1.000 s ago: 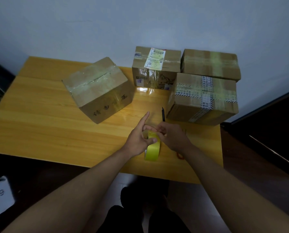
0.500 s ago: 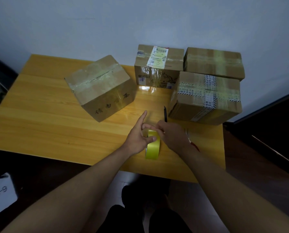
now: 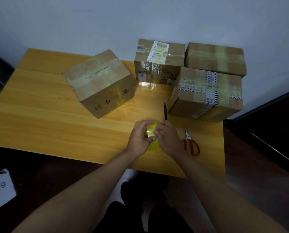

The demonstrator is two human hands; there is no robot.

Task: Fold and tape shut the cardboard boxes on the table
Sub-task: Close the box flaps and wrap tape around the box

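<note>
1. the left hand (image 3: 139, 138) curls around the yellow tape roll (image 3: 152, 139) near the table (image 3: 39, 125) front edge.
2. the right hand (image 3: 169, 139) pinches the roll's rim.
3. red scissors (image 3: 190, 142) lie just beside.
4. four taped boxes (image 3: 100, 81) stand farther back.

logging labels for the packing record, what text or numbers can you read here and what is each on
"6-3": white card on the floor, lower left, seen upside down.
Handwritten characters: front of the tilted box, not clearly legible.
Shipping label with barcodes: too small to read.
Printed tape on the near right box: too blurred to read.
</note>
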